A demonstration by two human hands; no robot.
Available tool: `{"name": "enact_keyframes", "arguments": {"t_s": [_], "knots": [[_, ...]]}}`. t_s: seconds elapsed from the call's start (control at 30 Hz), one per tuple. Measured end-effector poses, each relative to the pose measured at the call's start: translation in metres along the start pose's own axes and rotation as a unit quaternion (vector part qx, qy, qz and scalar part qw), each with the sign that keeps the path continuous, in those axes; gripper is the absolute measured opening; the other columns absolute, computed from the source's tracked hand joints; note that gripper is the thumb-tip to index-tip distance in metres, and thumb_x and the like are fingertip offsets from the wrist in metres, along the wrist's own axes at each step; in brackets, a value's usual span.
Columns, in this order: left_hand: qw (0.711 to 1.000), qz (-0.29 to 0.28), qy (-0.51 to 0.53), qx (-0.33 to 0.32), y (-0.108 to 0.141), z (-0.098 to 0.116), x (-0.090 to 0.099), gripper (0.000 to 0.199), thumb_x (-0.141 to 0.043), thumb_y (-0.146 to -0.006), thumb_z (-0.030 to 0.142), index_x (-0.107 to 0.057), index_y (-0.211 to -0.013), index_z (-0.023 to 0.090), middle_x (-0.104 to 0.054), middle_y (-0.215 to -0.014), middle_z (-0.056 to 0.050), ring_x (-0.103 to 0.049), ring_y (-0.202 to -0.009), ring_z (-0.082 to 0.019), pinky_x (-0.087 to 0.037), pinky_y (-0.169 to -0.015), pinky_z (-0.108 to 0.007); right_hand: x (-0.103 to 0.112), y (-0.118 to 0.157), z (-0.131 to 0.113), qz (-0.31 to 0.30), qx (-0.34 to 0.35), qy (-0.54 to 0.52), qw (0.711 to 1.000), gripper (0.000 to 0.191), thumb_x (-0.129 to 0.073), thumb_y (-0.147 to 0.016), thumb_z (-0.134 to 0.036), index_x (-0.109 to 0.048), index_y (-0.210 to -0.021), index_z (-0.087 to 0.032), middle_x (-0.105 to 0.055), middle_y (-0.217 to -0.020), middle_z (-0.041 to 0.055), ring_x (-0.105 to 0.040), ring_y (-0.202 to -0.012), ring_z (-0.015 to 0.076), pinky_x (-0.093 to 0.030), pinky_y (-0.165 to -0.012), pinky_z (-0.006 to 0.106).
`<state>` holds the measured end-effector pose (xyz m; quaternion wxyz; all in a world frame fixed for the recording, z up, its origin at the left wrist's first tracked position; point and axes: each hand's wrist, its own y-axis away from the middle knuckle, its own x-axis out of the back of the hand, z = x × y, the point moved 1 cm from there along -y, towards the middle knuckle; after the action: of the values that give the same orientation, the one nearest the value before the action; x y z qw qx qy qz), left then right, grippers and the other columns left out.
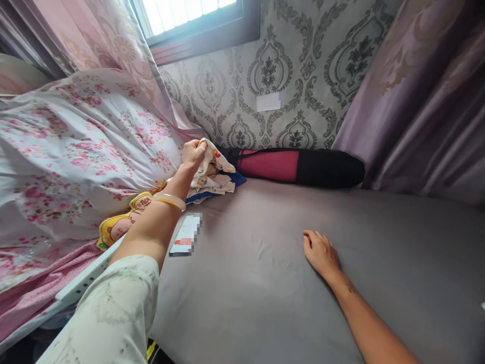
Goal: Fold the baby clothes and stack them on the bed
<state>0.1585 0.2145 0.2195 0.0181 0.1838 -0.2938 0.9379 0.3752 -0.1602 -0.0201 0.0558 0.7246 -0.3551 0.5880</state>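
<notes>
Left hand: the left hand [194,152] lies at 10 o'clock from the centre of the view, its fingers pinched on an edge of a printed cloth [217,161].
Printed cloth: hangs from the pinch at 3 to 4 o'clock of the left hand; its visible long axis slopes from 10 towards 4 o'clock. Whether its lower edge touches the layers beneath cannot be told.
Cloth pile: the cloth pile [214,183], with blue fabric [238,178] showing at its edge, lies at 4 o'clock from the left hand.
Right hand: the right hand [321,253], at 4 o'clock from centre, is loosely curled over the grey sheet [242,288], nothing seen in its grasp.
Nearer hand: the left; from the right hand, well apart, the printed cloth lies towards 10 o'clock.
Surroundings: a phone [184,240] at 8 o'clock from centre; a long red-and-black bag [271,166] between 2 and 3.
</notes>
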Motion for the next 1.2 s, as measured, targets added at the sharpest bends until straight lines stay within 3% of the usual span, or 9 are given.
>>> {"name": "enact_keyframes", "arguments": {"t_s": [0.17,0.37,0.57,0.67,0.77,0.87,1.0,1.1,1.2], "knots": [[0.982,-0.046,0.174,0.060,0.029,0.037,-0.042,0.013,-0.060,-0.077,0.025,-0.054,-0.084,0.015,-0.053,-0.064,0.003,-0.050,-0.054,-0.008,-0.044,-0.055,-0.019,0.000,0.000,0.001,-0.006,-0.002,-0.010,1.000,0.031,-0.037,-0.095,-0.022,-0.066,-0.106,-0.018,-0.069,-0.103,0.0091,-0.061,-0.094,0.0226,-0.042,-0.082,0.033],[0.937,-0.142,0.309,0.083,0.078,0.064,-0.078,0.051,-0.061,-0.076,0.019,-0.045,-0.125,0.020,-0.056,-0.072,0.005,-0.056,-0.054,-0.007,-0.053,-0.057,-0.021,0.002,0.002,0.000,-0.010,-0.001,-0.017,1.000,0.030,-0.039,-0.095,-0.021,-0.066,-0.107,-0.019,-0.069,-0.103,0.0094,-0.061,-0.096,0.0222,-0.042,-0.083,0.032],[0.887,-0.237,0.387,0.083,0.128,0.079,-0.108,0.020,-0.065,-0.079,0.026,-0.060,-0.094,0.013,-0.055,-0.070,0.003,-0.057,-0.059,-0.007,-0.059,-0.066,-0.026,0.006,0.003,-0.001,-0.011,-0.011,-0.049,0.999,0.028,-0.041,-0.093,-0.020,-0.066,-0.104,-0.020,-0.069,-0.102,0.0092,-0.061,-0.097,0.0220,-0.042,-0.087,0.033],[0.862,-0.275,0.418,0.081,0.152,0.087,-0.122,0.020,-0.067,-0.081,0.028,-0.061,-0.091,0.012,-0.059,-0.074,0.001,-0.060,-0.064,-0.008,-0.059,-0.070,-0.028,0.012,0.003,-0.003,-0.008,-0.030,-0.133,0.991,0.026,-0.042,-0.092,-0.022,-0.065,-0.103,-0.021,-0.069,-0.101,0.0087,-0.063,-0.095,0.0208,-0.045,-0.089,0.034],[0.851,-0.305,0.421,0.071,0.177,0.096,-0.129,0.022,-0.067,-0.080,0.026,-0.062,-0.097,0.013,-0.062,-0.080,-0.001,-0.063,-0.072,-0.010,-0.058,-0.072,-0.027,0.022,0.002,-0.010,0.000,-0.068,-0.279,0.958,0.025,-0.045,-0.092,-0.033,-0.063,-0.103,-0.020,-0.070,-0.100,0.0081,-0.065,-0.091,0.0195,-0.049,-0.087,0.034],[0.838,-0.344,0.419,0.057,0.201,0.107,-0.128,0.030,-0.067,-0.075,0.020,-0.062,-0.105,0.015,-0.066,-0.087,-0.003,-0.066,-0.084,-0.015,-0.057,-0.077,-0.028,0.029,0.000,-0.023,0.010,-0.101,-0.413,0.905,0.033,-0.053,-0.088,-0.046,-0.060,-0.109,-0.020,-0.071,-0.104,0.0089,-0.066,-0.096,0.0203,-0.051,-0.088,0.036],[0.808,-0.416,0.415,0.034,0.227,0.121,-0.120,0.046,-0.065,-0.069,0.014,-0.061,-0.115,0.020,-0.069,-0.099,-0.005,-0.066,-0.101,-0.021,-0.056,-0.084,-0.031,0.028,-0.003,-0.037,0.019,-0.111,-0.528,0.842,0.041,-0.062,-0.082,-0.043,-0.056,-0.116,-0.022,-0.069,-0.116,0.0086,-0.067,-0.102,0.0211,-0.053,-0.089,0.035],[0.805,-0.429,0.409,0.020,0.236,0.127,-0.116,0.046,-0.062,-0.071,0.015,-0.061,-0.116,0.020,-0.070,-0.099,-0.004,-0.067,-0.100,-0.021,-0.057,-0.083,-0.031,0.026,-0.004,-0.031,0.049,-0.149,-0.473,0.867,0.029,-0.059,-0.082,-0.038,-0.062,-0.107,-0.022,-0.073,-0.107,0.0057,-0.067,-0.098,0.0227,-0.054,-0.087,0.036],[0.828,-0.395,0.397,0.023,0.235,0.122,-0.116,0.038,-0.061,-0.075,0.018,-0.061,-0.112,0.018,-0.069,-0.086,-0.002,-0.069,-0.083,-0.017,-0.057,-0.076,-0.029,0.029,-0.006,-0.014,0.054,-0.170,-0.428,0.886,0.028,-0.047,-0.085,-0.033,-0.066,-0.102,-0.021,-0.074,-0.098,0.0052,-0.068,-0.091,0.0233,-0.054,-0.080,0.035]]}}
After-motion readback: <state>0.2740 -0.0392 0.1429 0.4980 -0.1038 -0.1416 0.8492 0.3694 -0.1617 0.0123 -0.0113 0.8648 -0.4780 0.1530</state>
